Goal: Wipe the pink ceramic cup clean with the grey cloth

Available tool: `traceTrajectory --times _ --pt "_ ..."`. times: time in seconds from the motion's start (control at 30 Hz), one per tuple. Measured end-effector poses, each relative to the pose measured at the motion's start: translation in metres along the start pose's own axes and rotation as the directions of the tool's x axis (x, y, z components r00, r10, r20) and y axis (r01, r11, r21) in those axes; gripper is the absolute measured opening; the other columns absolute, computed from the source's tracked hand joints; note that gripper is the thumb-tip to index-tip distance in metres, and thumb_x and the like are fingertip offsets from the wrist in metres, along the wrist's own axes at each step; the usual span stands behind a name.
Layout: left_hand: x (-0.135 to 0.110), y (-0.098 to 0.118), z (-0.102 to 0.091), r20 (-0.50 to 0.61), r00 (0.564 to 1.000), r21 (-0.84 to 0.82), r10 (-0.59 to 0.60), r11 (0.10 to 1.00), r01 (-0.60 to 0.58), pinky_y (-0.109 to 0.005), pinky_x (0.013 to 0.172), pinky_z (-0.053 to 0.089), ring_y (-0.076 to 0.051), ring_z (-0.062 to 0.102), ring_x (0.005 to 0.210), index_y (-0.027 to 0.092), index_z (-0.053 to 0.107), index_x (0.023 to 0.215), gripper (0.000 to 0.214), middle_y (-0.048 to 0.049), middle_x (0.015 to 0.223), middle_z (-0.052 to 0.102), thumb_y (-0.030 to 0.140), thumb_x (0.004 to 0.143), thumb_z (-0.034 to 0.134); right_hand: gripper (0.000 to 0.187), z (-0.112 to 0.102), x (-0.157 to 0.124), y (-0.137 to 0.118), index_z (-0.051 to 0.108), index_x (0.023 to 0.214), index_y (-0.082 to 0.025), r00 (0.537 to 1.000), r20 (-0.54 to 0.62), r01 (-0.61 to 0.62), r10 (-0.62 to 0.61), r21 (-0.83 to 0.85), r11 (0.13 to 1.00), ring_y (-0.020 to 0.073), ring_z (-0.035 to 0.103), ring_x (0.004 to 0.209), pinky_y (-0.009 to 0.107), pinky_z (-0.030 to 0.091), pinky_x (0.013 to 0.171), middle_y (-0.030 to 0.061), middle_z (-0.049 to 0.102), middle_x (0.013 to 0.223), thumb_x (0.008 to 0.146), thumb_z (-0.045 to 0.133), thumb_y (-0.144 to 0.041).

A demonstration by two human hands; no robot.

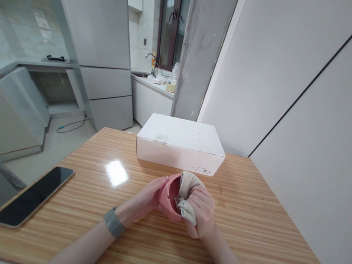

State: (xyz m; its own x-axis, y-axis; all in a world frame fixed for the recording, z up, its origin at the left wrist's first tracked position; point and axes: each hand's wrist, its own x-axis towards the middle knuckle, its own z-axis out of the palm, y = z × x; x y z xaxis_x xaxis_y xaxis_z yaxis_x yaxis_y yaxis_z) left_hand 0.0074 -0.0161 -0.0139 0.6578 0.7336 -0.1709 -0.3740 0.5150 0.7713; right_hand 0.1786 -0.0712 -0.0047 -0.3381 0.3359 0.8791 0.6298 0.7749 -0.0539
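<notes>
A pink bowl-like container (167, 208) is tilted on its side above the wooden table, its opening turned to the right. My left hand (150, 194) is closed around its left side and base. In my right hand (201, 208) is a bunched light grey cloth (188, 182), pressed against the container's rim and partly inside it. The cloth hides much of the container's opening and right side. My right fingers are curled into the cloth, so their tips are hidden.
A closed white box (182, 135) sits at the table's far edge, just beyond my hands. A smartphone (34, 197) lies face up near the left edge of the wooden table (238, 247). A white wall (309, 147) rises along the right; a fridge (92, 27) stands beyond.
</notes>
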Motion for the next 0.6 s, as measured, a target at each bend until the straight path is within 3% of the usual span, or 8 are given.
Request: traceTrajectory --times 0.17,0.3,0.37,0.47,0.6 --pt "0.000 0.001 0.004 0.006 0.996 -0.009 0.088 0.996 -0.088 -0.027 0.070 0.046 -0.018 0.061 0.086 0.016 0.068 0.114 0.034 -0.0082 0.104 0.070 0.038 0.089 0.061 0.020 0.009 -0.002 -0.008 0.043 0.063 -0.024 0.996 -0.049 -0.082 0.080 -0.041 0.996 0.0169 0.037 0.052 0.035 0.035 0.058 -0.0009 0.041 0.052 0.082 0.042 -0.017" --pt "-0.002 0.000 0.012 0.095 0.986 -0.157 0.135 0.980 -0.119 -0.030 0.082 0.048 -0.021 0.061 0.102 0.019 0.062 0.125 0.038 -0.0088 0.119 0.067 0.031 0.090 0.058 0.021 0.015 0.000 -0.014 0.046 0.065 -0.022 0.978 -0.100 -0.187 0.181 -0.051 0.981 0.0169 0.040 0.053 0.035 0.037 0.061 0.0001 0.045 0.054 0.083 0.042 -0.013" --pt "-0.002 -0.001 0.014 0.149 0.983 -0.232 0.108 0.970 -0.071 -0.032 0.088 0.047 -0.022 0.060 0.107 0.018 0.061 0.127 0.040 -0.0094 0.121 0.067 0.028 0.089 0.055 0.022 0.015 0.001 -0.014 0.047 0.065 -0.022 0.975 -0.108 -0.200 0.194 -0.045 0.979 0.0169 0.040 0.054 0.035 0.037 0.061 0.0002 0.046 0.054 0.084 0.041 -0.012" --pt "-0.001 -0.004 0.014 0.136 0.991 -0.268 0.012 0.963 0.025 -0.032 0.086 0.048 -0.022 0.063 0.099 0.014 0.065 0.121 0.037 -0.0105 0.110 0.072 0.028 0.089 0.053 0.021 0.013 -0.001 -0.011 0.046 0.065 -0.023 0.983 -0.101 -0.157 0.152 -0.041 0.987 0.0168 0.038 0.053 0.035 0.035 0.059 -0.0001 0.045 0.053 0.084 0.042 -0.014" --pt "0.001 -0.005 0.013 0.159 0.984 -0.244 -0.080 0.963 0.118 -0.034 0.083 0.048 -0.023 0.065 0.094 0.014 0.066 0.119 0.046 -0.0113 0.105 0.073 0.047 0.094 0.045 0.022 0.012 -0.005 -0.008 0.045 0.063 -0.024 0.993 -0.072 -0.100 0.097 -0.045 0.994 0.0172 0.037 0.051 0.034 0.032 0.056 -0.0005 0.042 0.051 0.083 0.041 -0.017"
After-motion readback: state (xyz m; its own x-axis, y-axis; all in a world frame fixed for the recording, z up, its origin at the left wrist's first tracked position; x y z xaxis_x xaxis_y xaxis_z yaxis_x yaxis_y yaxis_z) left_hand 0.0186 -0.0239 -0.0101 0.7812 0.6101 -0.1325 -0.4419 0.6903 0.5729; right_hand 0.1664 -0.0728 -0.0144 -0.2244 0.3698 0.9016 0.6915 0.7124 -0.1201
